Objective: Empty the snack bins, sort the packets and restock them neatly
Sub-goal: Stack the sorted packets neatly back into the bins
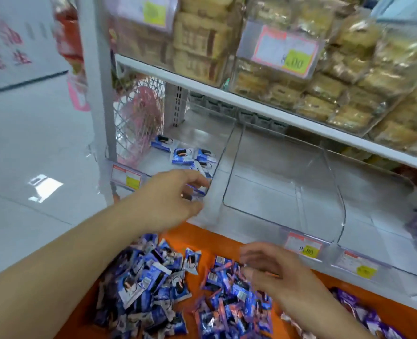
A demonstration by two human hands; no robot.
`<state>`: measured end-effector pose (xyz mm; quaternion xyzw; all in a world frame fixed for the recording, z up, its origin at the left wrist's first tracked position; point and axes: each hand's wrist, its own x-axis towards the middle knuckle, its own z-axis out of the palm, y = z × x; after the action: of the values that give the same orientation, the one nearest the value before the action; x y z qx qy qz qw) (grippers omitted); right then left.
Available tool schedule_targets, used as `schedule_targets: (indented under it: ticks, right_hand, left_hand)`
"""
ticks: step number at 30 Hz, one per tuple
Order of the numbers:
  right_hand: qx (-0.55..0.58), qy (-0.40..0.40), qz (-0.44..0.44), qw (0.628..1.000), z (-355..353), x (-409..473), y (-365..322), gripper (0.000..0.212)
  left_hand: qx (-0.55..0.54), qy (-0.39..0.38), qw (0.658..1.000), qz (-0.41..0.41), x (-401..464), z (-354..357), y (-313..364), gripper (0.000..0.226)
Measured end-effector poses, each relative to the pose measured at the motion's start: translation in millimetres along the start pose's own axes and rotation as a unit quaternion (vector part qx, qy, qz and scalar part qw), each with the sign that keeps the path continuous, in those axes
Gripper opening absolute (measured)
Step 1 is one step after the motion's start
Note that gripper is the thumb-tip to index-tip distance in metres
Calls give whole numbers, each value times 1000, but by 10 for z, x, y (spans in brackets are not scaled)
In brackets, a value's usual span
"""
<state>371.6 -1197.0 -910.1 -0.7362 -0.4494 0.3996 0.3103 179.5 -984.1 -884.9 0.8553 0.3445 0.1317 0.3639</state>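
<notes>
My left hand (175, 196) reaches into the leftmost clear bin (208, 211) and pinches a small blue packet (198, 190) at its front right corner. A few blue-and-white packets (183, 155) lie in a row on that bin's floor. The middle clear bin (276, 182) holds nothing. My right hand (273, 272) hovers, blurred, over a pile of blue-and-orange packets (229, 299) on the orange surface (202, 238); its fingers are bent, and whether it holds a packet cannot be seen. A second heap of blue-and-white packets (143, 285) lies to the left.
The shelf above carries clear bins of wrapped pastries (324, 94) with a price label (280, 50). Price tags (305, 248) line the bin fronts. Purple packets (364, 311) lie at the right. A white upright post (99, 94) and a wire basket (139, 118) stand at the left.
</notes>
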Motion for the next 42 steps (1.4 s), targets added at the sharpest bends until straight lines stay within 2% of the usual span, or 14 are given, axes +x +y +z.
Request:
schedule_targets:
  ticks: [3, 5, 7, 10, 13, 15, 18, 21, 25, 30, 35, 38, 42]
  right_hand:
    - [-13, 22, -96, 995, -20, 258, -731, 32]
    - [-38, 40, -151, 987, 16, 597, -1119, 31]
    - [-116, 43, -180, 976, 63, 1093, -1410, 36]
    - [-270, -3, -165, 949, 104, 1948, -1675, 56]
    - [-450, -58, -121, 883, 129, 2678, -1783, 70]
    - [-491, -101, -58, 863, 147, 2995, -1791, 70]
    - [-452, -172, 32, 875, 214, 3205, -1760, 69]
    - [-432, -195, 43, 879, 335, 3265, -1701, 64]
    - [-487, -174, 24, 855, 414, 3260, -1661, 55]
    - [-448, -146, 28, 882, 442, 3133, -1676, 53]
    - [-454, -150, 17, 878, 462, 3118, -1638, 49]
    - [-417, -136, -1, 899, 457, 3131, -1612, 38]
    - [-350, -119, -10, 929, 391, 3108, -1627, 37]
  left_hand:
    - [87, 43, 995, -13, 24, -292, -347, 46]
    - [158, 29, 987, -26, 13, -385, -562, 54]
    - [181, 10, 982, -54, -6, -428, -738, 65]
    - [166, 3, 985, -53, -4, -437, -884, 81]
    - [163, 6, 986, -37, 20, -439, -942, 65]
    - [171, 10, 985, -27, 33, -427, -972, 60]
    - [168, 22, 985, -23, 46, -393, -997, 61]
    - [146, 38, 988, -16, 59, -359, -1012, 58]
    - [139, 40, 989, -15, 65, -345, -1010, 56]
    - [130, 48, 990, -14, 47, -337, -986, 56]
    - [120, 44, 992, -18, 45, -341, -965, 54]
    - [118, 46, 992, -20, 49, -341, -957, 53]
    - [118, 43, 992, -22, 58, -347, -957, 54]
